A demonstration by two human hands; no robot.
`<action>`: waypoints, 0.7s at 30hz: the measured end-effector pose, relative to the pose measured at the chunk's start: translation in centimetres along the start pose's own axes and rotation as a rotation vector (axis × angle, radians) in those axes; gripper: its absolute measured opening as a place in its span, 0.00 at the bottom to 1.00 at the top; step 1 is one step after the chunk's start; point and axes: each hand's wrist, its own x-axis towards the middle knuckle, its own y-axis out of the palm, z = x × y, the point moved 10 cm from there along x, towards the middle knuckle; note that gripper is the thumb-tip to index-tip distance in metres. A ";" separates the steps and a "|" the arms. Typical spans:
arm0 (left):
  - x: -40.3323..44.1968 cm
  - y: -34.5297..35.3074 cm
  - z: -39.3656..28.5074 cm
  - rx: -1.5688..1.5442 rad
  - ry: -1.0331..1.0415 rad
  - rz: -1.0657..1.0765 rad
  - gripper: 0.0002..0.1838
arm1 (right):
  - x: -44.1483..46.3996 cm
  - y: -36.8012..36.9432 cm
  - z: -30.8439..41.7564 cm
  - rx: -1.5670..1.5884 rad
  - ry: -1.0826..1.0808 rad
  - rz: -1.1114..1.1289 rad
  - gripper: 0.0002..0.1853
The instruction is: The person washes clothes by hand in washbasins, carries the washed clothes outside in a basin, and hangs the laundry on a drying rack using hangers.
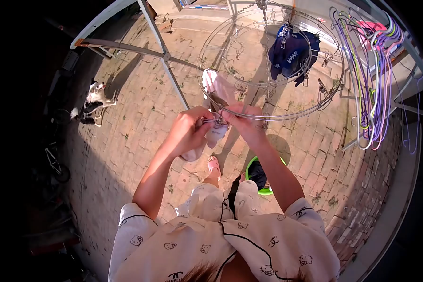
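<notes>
In front of me hangs a round wire drying rack (286,118) with several metal clips along its rings. My left hand (191,131) is closed on a pale sock (215,136), part of which droops below the fingers. At the ring's near edge my right hand (243,123) pinches a metal clip (219,121) beside the sock; the fingertips partly hide the contact. Just beyond both hands, another whitish sock-like piece (216,82) hangs from the rack. Dark blue clothing (293,54) is clipped on the far right side.
Several coloured hangers (373,94) hang on a rail at right. By my feet stands a green bucket (265,191) with dark cloth inside. A metal frame post (167,58) rises at left, and a black-and-white dog (96,98) stands on the brick paving (127,155).
</notes>
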 end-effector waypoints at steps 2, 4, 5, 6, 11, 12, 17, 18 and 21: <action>0.3 0.2 0.6 -0.071 0.003 -0.051 0.07 | 0.1 0.0 0.7 -0.085 -0.021 0.017 0.08; 0.4 1.2 2.7 -0.165 -0.058 -0.093 0.07 | -0.1 0.2 1.2 -0.169 -0.016 0.023 0.10; 0.4 1.7 3.6 -0.205 -0.114 -0.077 0.06 | -0.3 0.0 1.8 -0.126 -0.090 -0.030 0.12; 0.4 2.3 4.3 -0.247 -0.169 -0.059 0.06 | -0.7 0.0 2.1 -0.085 -0.164 -0.085 0.13; 0.8 3.4 6.0 -0.306 -0.175 -0.051 0.05 | -4.5 -4.5 -2.2 -0.451 0.145 -0.163 0.22; 0.8 3.4 6.3 -0.302 -0.173 -0.043 0.05 | -5.9 -6.6 -2.5 -0.442 0.204 -0.287 0.23; 0.7 2.7 6.0 -0.335 -0.107 -0.048 0.04 | -4.6 -5.8 4.8 -0.374 -0.071 -0.065 0.25; 0.8 2.7 6.2 -0.360 -0.090 -0.054 0.04 | -3.8 -5.1 4.5 -0.303 -0.020 0.086 0.26; 0.5 2.1 6.4 -0.376 -0.205 -0.005 0.03 | -2.9 -3.7 5.2 -0.217 0.107 0.304 0.28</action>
